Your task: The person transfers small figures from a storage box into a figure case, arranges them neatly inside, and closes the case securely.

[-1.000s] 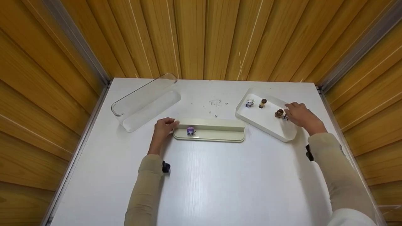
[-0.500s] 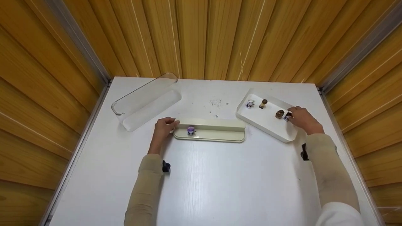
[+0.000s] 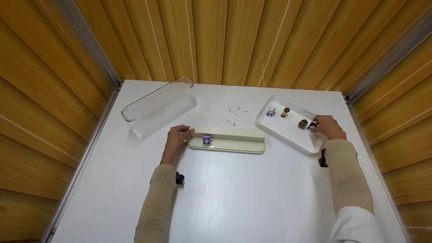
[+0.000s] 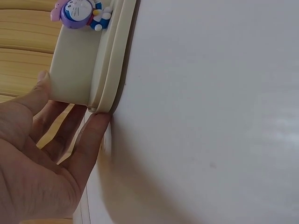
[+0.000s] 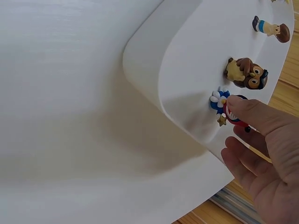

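Observation:
My left hand [image 3: 175, 138] grips the left end of a beige stepped tray [image 3: 236, 145], its thumb at the back in the left wrist view. A purple-hooded figurine [image 3: 207, 140] stands on that tray near its left end. Over the right side of a white tray [image 3: 289, 139], my right hand [image 3: 329, 127] pinches a red-and-blue figurine [image 5: 217, 101] holding a gold star, between thumb and fingers. Close beside it is a brown owl figurine [image 5: 245, 73]. Farther left in the white tray are a brown-haired figurine [image 3: 285, 112] and a white-and-purple one [image 3: 271, 112].
A clear long box [image 3: 162, 116] lies at the back left of the white table [image 3: 236, 195]. Small dark marks lie on the table behind the beige tray. Wooden panel walls [image 3: 209, 40] rise around the table.
My right hand has drawn slightly back and turned, and more of the red-and-blue figurine shows, with a gap between it and the owl. The left hand has stayed on the beige tray.

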The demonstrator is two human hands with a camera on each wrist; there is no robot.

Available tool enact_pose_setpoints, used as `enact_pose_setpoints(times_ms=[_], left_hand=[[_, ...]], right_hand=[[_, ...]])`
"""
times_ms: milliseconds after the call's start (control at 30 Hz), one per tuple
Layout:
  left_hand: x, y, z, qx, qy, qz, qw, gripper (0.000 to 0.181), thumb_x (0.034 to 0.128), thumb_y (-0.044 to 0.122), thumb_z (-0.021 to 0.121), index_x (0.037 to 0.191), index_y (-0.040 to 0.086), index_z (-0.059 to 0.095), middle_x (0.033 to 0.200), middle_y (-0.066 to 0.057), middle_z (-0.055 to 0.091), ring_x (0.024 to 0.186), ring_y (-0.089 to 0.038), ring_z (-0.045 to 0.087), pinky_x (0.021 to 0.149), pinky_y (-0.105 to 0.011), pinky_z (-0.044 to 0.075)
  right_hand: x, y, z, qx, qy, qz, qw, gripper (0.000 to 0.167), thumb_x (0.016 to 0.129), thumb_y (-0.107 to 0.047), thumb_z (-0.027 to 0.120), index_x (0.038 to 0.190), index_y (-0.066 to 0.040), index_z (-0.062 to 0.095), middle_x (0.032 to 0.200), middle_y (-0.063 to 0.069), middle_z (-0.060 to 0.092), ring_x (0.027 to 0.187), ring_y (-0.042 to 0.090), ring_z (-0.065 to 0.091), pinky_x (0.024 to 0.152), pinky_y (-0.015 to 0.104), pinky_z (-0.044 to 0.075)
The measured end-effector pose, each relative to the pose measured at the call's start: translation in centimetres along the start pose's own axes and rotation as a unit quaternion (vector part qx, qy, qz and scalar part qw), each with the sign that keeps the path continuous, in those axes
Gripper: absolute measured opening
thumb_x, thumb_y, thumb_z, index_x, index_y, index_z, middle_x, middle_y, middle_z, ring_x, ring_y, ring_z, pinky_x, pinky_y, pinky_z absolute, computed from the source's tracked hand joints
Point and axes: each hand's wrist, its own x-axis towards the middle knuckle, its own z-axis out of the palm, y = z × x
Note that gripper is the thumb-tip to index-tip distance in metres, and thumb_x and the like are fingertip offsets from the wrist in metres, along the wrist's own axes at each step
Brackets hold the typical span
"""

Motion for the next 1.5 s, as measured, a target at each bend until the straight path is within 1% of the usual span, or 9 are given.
enact_pose_setpoints(times_ms=[133, 333, 433, 533, 667, 867, 1133, 1333, 1500], left_hand=[[0.0, 0.0, 0.0, 0.001, 0.000, 0.000, 1.0000, 0.040, 0.0965, 0.030, 0.073, 0.126, 0.004, 0.069, 0.122, -0.013, 0.069, 0.111, -0.026, 0.066, 0.095, -0.038, 0.054], [0.2, 0.0, 0.1, -0.002, -0.004, -0.010, 0.9999, 0.039, 0.0960, 0.029, 0.074, 0.126, 0.004, 0.069, 0.122, -0.013, 0.069, 0.111, -0.026, 0.066, 0.095, -0.038, 0.055], [0.3, 0.0, 0.1, -0.004, -0.002, -0.014, 0.9999, 0.039, 0.0955, 0.029, 0.074, 0.125, 0.004, 0.070, 0.121, -0.013, 0.069, 0.110, -0.026, 0.066, 0.095, -0.038, 0.055], [0.2, -0.2, 0.1, -0.006, -0.003, -0.020, 0.9998, 0.039, 0.0955, 0.029, 0.074, 0.126, 0.004, 0.070, 0.123, -0.013, 0.069, 0.111, -0.026, 0.065, 0.095, -0.038, 0.054], [-0.1, -0.3, 0.0, -0.002, -0.006, -0.024, 0.9997, 0.039, 0.0960, 0.028, 0.074, 0.127, 0.004, 0.069, 0.124, -0.014, 0.068, 0.112, -0.027, 0.066, 0.096, -0.038, 0.054], [-0.1, 0.1, -0.1, -0.035, -0.018, -0.028, 0.9989, 0.040, 0.0963, 0.027, 0.073, 0.128, 0.004, 0.068, 0.123, -0.013, 0.067, 0.112, -0.027, 0.063, 0.095, -0.040, 0.054], [0.1, 0.4, -0.2, -0.041, -0.021, -0.055, 0.9974, 0.037, 0.0960, 0.028, 0.074, 0.127, 0.008, 0.069, 0.124, -0.010, 0.067, 0.111, -0.025, 0.061, 0.091, -0.040, 0.055], [0.3, 0.2, -0.1, -0.023, -0.013, -0.038, 0.9989, 0.037, 0.0963, 0.028, 0.073, 0.126, 0.006, 0.070, 0.123, -0.012, 0.068, 0.110, -0.026, 0.063, 0.094, -0.038, 0.054], [0.3, 0.1, -0.1, -0.018, -0.009, -0.028, 0.9994, 0.036, 0.0961, 0.027, 0.074, 0.124, 0.005, 0.070, 0.122, -0.012, 0.069, 0.110, -0.026, 0.064, 0.095, -0.039, 0.053]], right_hand=[[0.4, -0.3, 0.3, 0.006, 0.007, 0.010, 0.9999, 0.050, 0.097, -0.011, 0.068, 0.138, 0.011, 0.050, 0.132, 0.035, 0.055, 0.121, 0.052, 0.052, 0.099, 0.066, 0.044], [0.9, -0.8, 0.7, -0.013, 0.029, 0.008, 0.9994, 0.031, 0.096, -0.003, 0.068, 0.122, 0.014, 0.062, 0.119, 0.034, 0.061, 0.110, 0.049, 0.058, 0.094, 0.062, 0.049], [0.9, -0.9, 0.8, -0.012, 0.044, 0.009, 0.9989, 0.026, 0.095, 0.000, 0.067, 0.117, 0.014, 0.064, 0.116, 0.034, 0.062, 0.108, 0.049, 0.059, 0.093, 0.062, 0.050], [1.0, -0.9, 0.9, -0.010, 0.053, 0.007, 0.9985, 0.025, 0.094, 0.002, 0.068, 0.116, 0.014, 0.066, 0.114, 0.034, 0.063, 0.107, 0.048, 0.058, 0.093, 0.062, 0.049], [1.2, -0.9, 1.0, -0.021, 0.046, -0.001, 0.9987, 0.025, 0.092, 0.002, 0.070, 0.114, 0.014, 0.066, 0.112, 0.033, 0.064, 0.104, 0.046, 0.059, 0.090, 0.059, 0.051], [1.7, -0.9, 0.5, -0.054, 0.050, -0.024, 0.9970, 0.023, 0.091, 0.002, 0.073, 0.109, 0.015, 0.069, 0.108, 0.034, 0.066, 0.103, 0.049, 0.061, 0.088, 0.060, 0.052], [1.7, -0.8, 0.3, -0.044, 0.053, -0.018, 0.9975, 0.025, 0.091, 0.001, 0.073, 0.112, 0.014, 0.069, 0.112, 0.033, 0.066, 0.108, 0.050, 0.059, 0.092, 0.060, 0.050], [1.7, -0.6, 0.6, -0.040, 0.068, -0.020, 0.9967, 0.024, 0.090, 0.002, 0.074, 0.111, 0.013, 0.069, 0.110, 0.033, 0.066, 0.107, 0.050, 0.060, 0.091, 0.060, 0.051], [1.6, -0.7, 0.8, -0.038, 0.069, -0.021, 0.9967, 0.024, 0.090, 0.001, 0.074, 0.111, 0.013, 0.070, 0.111, 0.033, 0.066, 0.109, 0.051, 0.059, 0.091, 0.060, 0.050]])
